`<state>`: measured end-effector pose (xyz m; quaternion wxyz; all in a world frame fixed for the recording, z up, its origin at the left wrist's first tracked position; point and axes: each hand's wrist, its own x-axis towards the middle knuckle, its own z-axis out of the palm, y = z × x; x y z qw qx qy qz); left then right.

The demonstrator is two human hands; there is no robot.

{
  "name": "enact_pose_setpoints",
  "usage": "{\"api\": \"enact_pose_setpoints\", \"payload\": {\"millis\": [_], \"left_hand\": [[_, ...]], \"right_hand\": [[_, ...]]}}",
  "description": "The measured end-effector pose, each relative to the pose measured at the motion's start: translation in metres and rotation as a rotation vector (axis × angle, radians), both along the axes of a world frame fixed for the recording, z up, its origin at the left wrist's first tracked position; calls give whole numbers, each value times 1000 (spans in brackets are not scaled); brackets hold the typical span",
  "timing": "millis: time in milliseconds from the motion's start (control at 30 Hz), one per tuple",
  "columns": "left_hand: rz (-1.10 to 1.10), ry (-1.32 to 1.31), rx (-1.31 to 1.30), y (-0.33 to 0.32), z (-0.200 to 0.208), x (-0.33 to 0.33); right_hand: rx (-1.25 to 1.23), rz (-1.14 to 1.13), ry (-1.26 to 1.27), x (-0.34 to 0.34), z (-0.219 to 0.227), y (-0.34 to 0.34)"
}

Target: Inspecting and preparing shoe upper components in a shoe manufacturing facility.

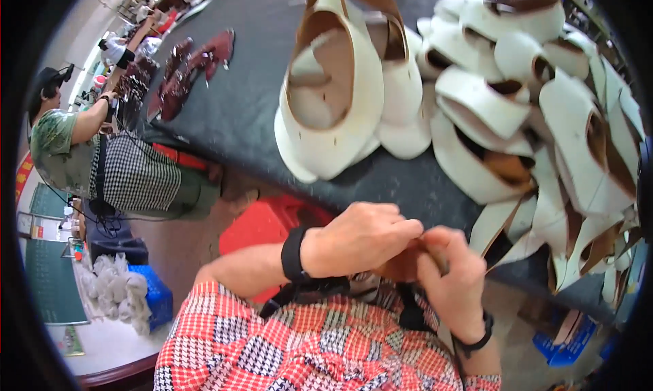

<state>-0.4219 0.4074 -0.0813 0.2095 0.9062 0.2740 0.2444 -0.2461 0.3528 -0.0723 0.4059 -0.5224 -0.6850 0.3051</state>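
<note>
Close in front of my body, both hands are raised at the table's near edge. My left hand (pixel 354 240) has its fingers pinched together, the tips close to my right hand (pixel 452 268). Between and below them shows a tan-brown piece (pixel 400 264), mostly covered by my hands, so its kind stays unclear. My right thumb and fingers curl round its side. Just beyond lies a stack of white shoe uppers (pixel 364 129) with tan linings. A big heap of similar white shoe uppers (pixel 568 122) spreads at the right.
The dark table (pixel 248 85) carries dark red glossy pieces (pixel 190 75) at its far left. A person in a checked apron (pixel 139 173) stands working at the left. A red plastic stool (pixel 269 224) sits under the near edge; blue crates (pixel 564 340) stand on the floor lower right.
</note>
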Motion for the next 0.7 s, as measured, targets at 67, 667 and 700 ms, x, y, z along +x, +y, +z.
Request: {"api": "enact_pose_setpoints", "payload": {"millis": [67,667,700], "left_hand": [[68,68,-45,0,2,-4],[663,-197,637,148,84,-71],[689,-160,660,153,69,-72]], "right_hand": [[89,8,-50,-6,-2,-3],[62,79,78,-21,-1,16],[-64,79,61,-17,-11,11]]}}
